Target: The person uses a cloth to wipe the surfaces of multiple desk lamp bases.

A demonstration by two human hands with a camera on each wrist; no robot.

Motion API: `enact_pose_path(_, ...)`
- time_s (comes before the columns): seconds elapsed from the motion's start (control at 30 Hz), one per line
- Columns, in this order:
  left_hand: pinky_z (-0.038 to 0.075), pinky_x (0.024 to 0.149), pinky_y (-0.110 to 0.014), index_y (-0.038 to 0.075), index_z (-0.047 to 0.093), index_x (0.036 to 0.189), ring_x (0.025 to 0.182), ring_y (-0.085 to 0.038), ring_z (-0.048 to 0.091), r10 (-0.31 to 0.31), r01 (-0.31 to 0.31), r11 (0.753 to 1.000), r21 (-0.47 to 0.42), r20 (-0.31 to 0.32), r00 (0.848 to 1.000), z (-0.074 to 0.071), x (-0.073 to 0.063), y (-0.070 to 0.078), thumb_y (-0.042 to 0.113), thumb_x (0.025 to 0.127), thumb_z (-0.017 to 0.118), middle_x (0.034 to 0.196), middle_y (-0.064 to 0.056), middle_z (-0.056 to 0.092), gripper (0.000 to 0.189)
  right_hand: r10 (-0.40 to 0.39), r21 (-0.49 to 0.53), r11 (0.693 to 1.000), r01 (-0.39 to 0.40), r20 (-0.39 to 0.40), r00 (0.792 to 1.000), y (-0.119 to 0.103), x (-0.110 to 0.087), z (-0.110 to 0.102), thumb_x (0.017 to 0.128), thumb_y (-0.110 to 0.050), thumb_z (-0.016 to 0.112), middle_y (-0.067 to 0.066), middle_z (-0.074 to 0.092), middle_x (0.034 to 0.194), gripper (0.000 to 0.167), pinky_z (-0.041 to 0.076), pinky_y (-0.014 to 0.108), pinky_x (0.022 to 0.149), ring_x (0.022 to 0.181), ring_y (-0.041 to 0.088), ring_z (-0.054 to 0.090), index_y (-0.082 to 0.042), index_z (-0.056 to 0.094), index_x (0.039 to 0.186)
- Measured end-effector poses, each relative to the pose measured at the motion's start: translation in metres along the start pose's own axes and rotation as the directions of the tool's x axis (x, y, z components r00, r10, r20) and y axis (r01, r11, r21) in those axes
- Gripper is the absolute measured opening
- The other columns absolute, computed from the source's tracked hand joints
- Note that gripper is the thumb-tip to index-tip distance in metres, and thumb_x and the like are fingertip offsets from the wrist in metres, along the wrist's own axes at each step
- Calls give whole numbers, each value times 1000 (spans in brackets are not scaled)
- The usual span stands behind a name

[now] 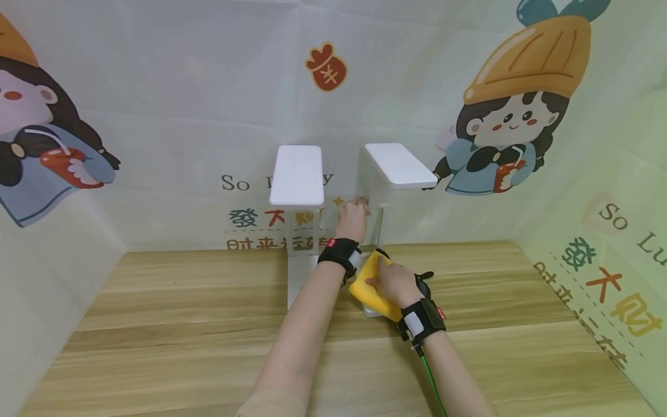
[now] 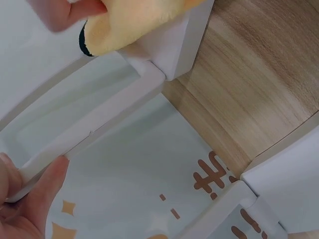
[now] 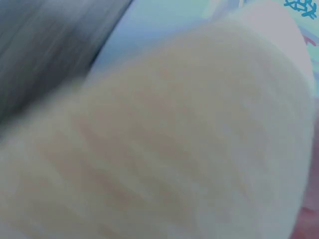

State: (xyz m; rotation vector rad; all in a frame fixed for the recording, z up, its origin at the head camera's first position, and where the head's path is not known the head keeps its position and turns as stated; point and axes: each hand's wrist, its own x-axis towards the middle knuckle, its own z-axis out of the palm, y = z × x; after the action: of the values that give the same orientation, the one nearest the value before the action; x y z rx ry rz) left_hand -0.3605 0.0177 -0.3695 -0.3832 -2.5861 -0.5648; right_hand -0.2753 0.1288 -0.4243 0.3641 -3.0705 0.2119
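Two white stands with flat rounded tops stand side by side: the right stand (image 1: pixel 400 165) is turned at an angle, the left stand (image 1: pixel 298 175) faces forward. My left hand (image 1: pixel 352 221) reaches between them and pinches a side bar (image 2: pixel 112 109) of the right stand's upright frame. A yellow cloth (image 1: pixel 371 278) with a dark edge is gripped by my right hand (image 1: pixel 400 285), low at the right stand. In the left wrist view, the cloth lies against the stand near its base. A blurred pale surface fills most of the right wrist view.
Both stands rest on a wood-grain table (image 1: pixel 208 347). Behind and beside it hangs a pale printed sheet (image 1: pixel 198 116) with cartoon figures and lettering. A green cable (image 1: pixel 431 379) runs from my right wristband along the forearm.
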Motion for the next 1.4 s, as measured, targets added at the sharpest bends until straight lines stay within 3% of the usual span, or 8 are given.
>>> enact_pose_path(0.23, 58, 69, -32, 1, 67, 103, 84, -29, 70, 2, -2, 1000, 9, -18, 1000, 0, -1, 2, 12, 93, 58, 97, -12, 71, 17, 118, -41, 993, -111, 242, 963, -11, -8, -21, 82, -39, 72, 15, 66, 91, 47, 51, 37, 65, 77, 27, 63, 2, 61, 103)
enact_pose_path(0.5, 58, 70, -30, 1, 67, 100, 83, -28, 70, 14, -14, 1000, 20, -36, 999, 3, -1, 1, 16, 93, 58, 94, -12, 71, 19, 15, 56, 998, -21, 106, 994, -3, 3, -8, 90, -32, 64, 26, 67, 99, 65, 53, 42, 69, 81, 35, 65, 8, 42, 135)
enact_pose_path(0.63, 58, 69, -31, 1, 66, 100, 82, -28, 70, 16, -15, 999, 36, -45, 999, 3, -1, 0, 16, 93, 58, 93, -13, 70, 18, 19, -8, 1000, -18, 171, 985, -8, -5, -13, 88, -30, 67, 20, 66, 88, 51, 52, 40, 67, 74, 30, 63, 7, 53, 120)
enact_pose_path(0.8, 57, 68, -31, 1, 66, 101, 82, -28, 69, 25, -24, 999, 24, -50, 998, 3, -1, 0, 15, 93, 58, 93, -13, 70, 19, 98, -39, 995, -90, 264, 960, -17, -7, -24, 84, -31, 71, 17, 67, 93, 43, 53, 40, 72, 81, 28, 64, 4, 59, 104)
enact_pose_path(0.93, 58, 70, -31, 1, 66, 103, 83, -28, 70, 20, -19, 1000, 25, -44, 999, 3, -1, 0, 15, 93, 58, 94, -12, 70, 19, 59, 21, 998, -63, 130, 990, -12, 2, -15, 87, -31, 68, 24, 68, 102, 58, 54, 44, 75, 87, 36, 67, 10, 51, 124)
enact_pose_path(1.03, 58, 71, -31, 1, 66, 103, 84, -27, 70, 10, -9, 1000, 25, -32, 999, 4, -2, 1, 14, 93, 58, 95, -12, 70, 18, 4, 58, 998, -3, -15, 1000, -4, 4, -4, 88, -30, 66, 27, 68, 91, 61, 54, 46, 70, 78, 39, 66, 12, 47, 129)
enact_pose_path(1.27, 57, 72, -32, 1, 65, 102, 84, -27, 69, 28, -26, 998, 57, -38, 999, 1, -3, 2, 14, 93, 58, 94, -13, 70, 17, -9, -79, 997, -4, -152, 988, -5, -16, 1, 80, -33, 74, 19, 64, 70, 55, 52, 41, 51, 58, 33, 63, 9, 59, 112)
enact_pose_path(1.4, 57, 72, -31, 1, 65, 102, 85, -27, 69, 28, -26, 998, 59, -34, 999, 1, -3, 2, 13, 93, 59, 94, -13, 69, 16, 17, -125, 991, -57, -296, 955, -15, -20, 5, 75, -29, 78, 18, 64, 66, 46, 49, 39, 46, 54, 31, 61, 4, 63, 104)
